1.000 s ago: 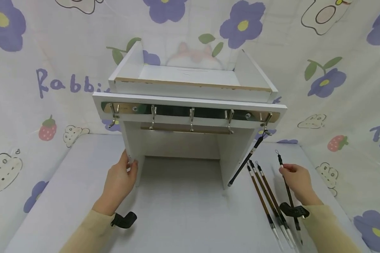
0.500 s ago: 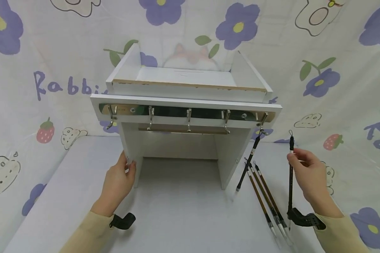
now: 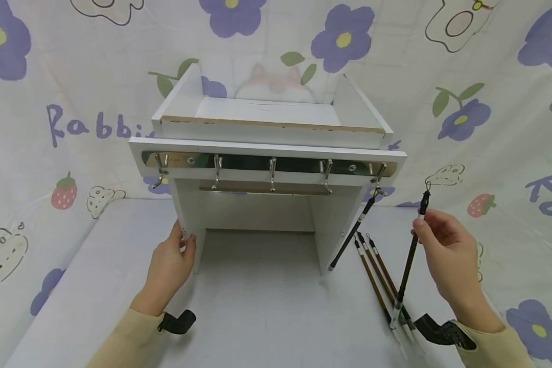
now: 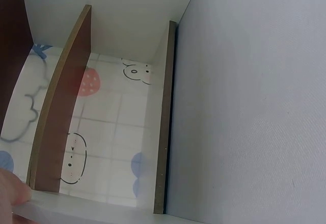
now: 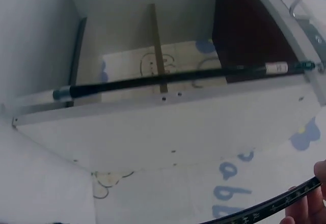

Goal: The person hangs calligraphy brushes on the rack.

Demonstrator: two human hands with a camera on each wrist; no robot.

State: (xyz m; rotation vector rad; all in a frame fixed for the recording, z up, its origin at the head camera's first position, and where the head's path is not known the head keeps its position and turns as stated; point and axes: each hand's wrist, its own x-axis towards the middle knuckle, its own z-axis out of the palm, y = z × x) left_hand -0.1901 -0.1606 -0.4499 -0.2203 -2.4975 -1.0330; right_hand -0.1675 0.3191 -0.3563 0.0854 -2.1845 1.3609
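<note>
Fingers of the right hand (image 3: 451,258) pinch a brush (image 3: 409,260), frame right, sensibly below its loop (image 3: 427,190); the left hand (image 3: 167,268) seemingly grips and steadies the shelf (image 3: 267,133).

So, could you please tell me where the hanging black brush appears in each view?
Head: the hanging black brush slants down from the rightmost hook.
Left wrist: not in it.
Right wrist: the hanging black brush stretches across, above the middle.
Shared landmark: the white rack shows in all three views.
</note>
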